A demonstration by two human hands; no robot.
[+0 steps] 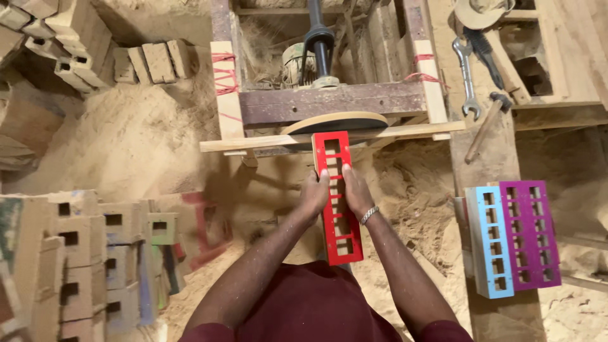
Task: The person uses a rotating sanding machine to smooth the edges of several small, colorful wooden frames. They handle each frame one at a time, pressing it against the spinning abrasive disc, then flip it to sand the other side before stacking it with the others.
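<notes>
Because the far end has to meet the sanding disc (pixel 334 121) squarely, I grip the red slotted wooden panel (pixel 339 209) lengthwise, one hand on each long edge. My left hand (pixel 313 195) closes its fingers on the left edge, and my right hand (pixel 356 193) clamps the right edge, so the panel cannot twist. Its top end rests at the wooden rail (pixel 266 142) in front of the disc. The blue panel (pixel 487 240) and purple panel (pixel 529 234) lie side by side on the plank at my right, within reach.
</notes>
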